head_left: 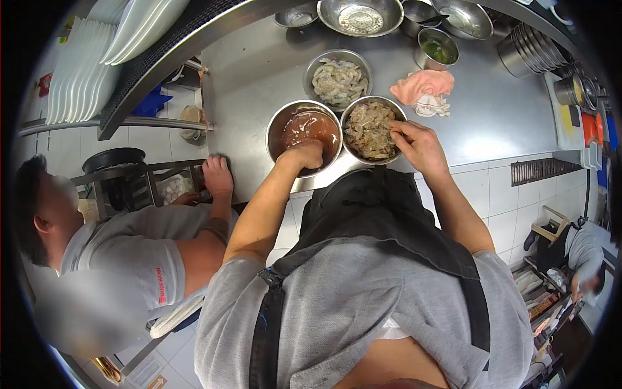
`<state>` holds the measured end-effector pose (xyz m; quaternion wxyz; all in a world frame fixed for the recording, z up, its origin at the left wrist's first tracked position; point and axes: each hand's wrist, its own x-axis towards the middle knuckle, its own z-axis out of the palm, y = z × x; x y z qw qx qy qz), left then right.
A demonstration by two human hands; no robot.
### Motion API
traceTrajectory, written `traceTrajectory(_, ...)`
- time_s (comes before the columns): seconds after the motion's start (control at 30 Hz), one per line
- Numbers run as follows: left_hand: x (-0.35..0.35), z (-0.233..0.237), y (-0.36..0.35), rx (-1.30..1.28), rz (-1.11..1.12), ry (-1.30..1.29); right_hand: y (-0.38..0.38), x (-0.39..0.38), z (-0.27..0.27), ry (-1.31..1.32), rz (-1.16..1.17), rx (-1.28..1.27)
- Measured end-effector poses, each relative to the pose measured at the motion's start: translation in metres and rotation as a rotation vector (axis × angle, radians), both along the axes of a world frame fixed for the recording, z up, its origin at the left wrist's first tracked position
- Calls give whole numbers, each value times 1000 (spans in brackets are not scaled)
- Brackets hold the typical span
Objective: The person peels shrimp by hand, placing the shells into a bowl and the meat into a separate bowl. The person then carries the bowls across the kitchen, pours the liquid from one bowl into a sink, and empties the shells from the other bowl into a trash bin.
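My left hand reaches into a round metal pot of reddish-brown liquid. Its fingers are hidden below the rim. My right hand is at the right edge of a metal container filled with shrimp shells. Thumb and fingertips are pinched together there; whatever lies between them is too small to make out. Just behind these two containers, a metal bowl holds pale peeled shrimp.
Right of the bowls lie a pink cloth and a white cloth. Metal bowls and a pot with green contents line the back of the steel counter. A co-worker's hand rests at the left edge.
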<state>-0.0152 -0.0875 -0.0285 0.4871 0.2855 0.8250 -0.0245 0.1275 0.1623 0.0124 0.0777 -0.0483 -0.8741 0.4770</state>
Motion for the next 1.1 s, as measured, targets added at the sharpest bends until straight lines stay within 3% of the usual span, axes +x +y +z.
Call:
traceTrajectory(0.1,-3,0,-3,-58,-59,-3,1,2,9,-61,-2,4)
traceTrajectory(0.17,-10,-2,-15,216,-18,-137,3,4,8,-78,-11,-7)
traceTrajectory(0.23,-18,-6,-21,237,21,-191,3,5,7,-97,-16,-22)
traceTrajectory(0.3,-24,-6,-25,246,163,-367,1,5,6,-114,-25,-21)
traceTrajectory(0.37,-27,1,-32,321,219,-372,1,3,3,-91,-18,-14)
traceTrajectory(0.43,-29,4,-39,529,557,-608,0,3,3,-71,-14,-3)
traceTrajectory(0.47,-33,-1,-44,571,613,-738,0,1,6,-86,-7,0)
traceTrajectory(0.6,-31,18,-41,630,778,-750,-6,-4,11,-89,8,-16)
traceTrajectory(0.83,-27,32,-34,802,863,-646,-29,-15,19,-37,146,16)
traceTrajectory(1.0,-27,36,-22,780,874,-545,-41,-30,15,156,306,110)
traceTrajectory(1.1,-25,35,-15,768,831,-524,-52,-40,12,134,348,190)
